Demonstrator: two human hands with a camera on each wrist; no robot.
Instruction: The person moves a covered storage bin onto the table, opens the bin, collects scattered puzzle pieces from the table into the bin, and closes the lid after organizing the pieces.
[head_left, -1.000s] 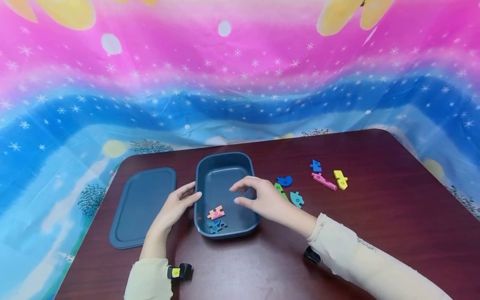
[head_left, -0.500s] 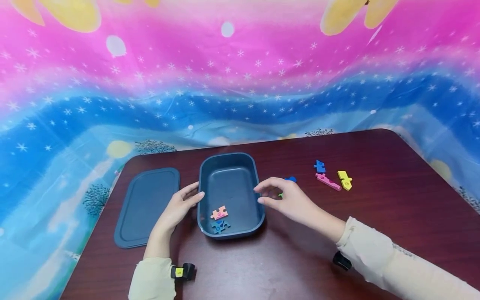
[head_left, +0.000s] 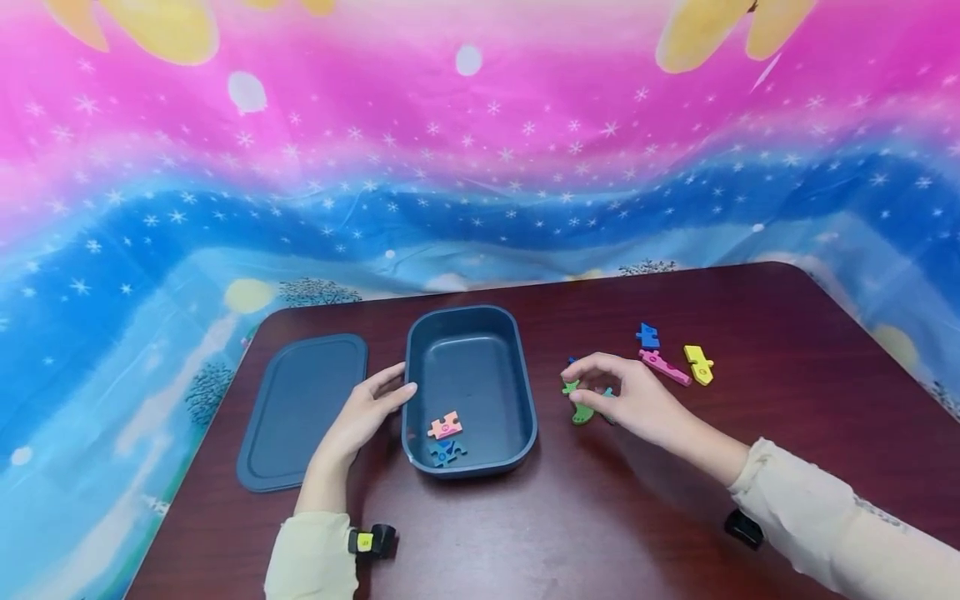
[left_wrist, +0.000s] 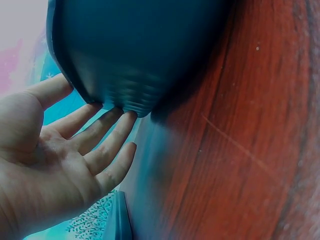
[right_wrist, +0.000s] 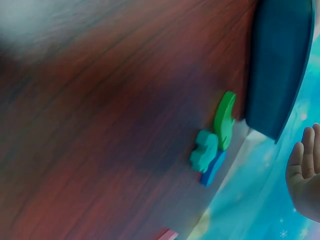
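A dark blue-grey storage box (head_left: 471,392) stands open on the table. Two puzzle pieces lie inside at its near left: an orange puzzle piece (head_left: 446,426) and a dark blue puzzle piece (head_left: 446,452). My left hand (head_left: 366,412) holds the box's left wall, thumb at the rim and fingertips against the outer side. Beyond the box's right side, my right hand (head_left: 626,392) hovers over a green puzzle piece (head_left: 582,412), thumb and forefinger apart. A teal puzzle piece (right_wrist: 204,151) and a blue puzzle piece (right_wrist: 213,168) lie against the green one, mostly hidden by my hand in the head view.
Farther right lie a small blue puzzle piece (head_left: 648,336), a pink puzzle piece (head_left: 665,367) and a yellow puzzle piece (head_left: 699,365). The box's lid (head_left: 303,412) lies flat on the left. A printed cloth (head_left: 480,183) hangs behind the dark red table (head_left: 525,533).
My right hand has moved right, from above the box to over the green, teal and blue pieces. My left hand keeps its hold on the box. The head view has shifted slightly.
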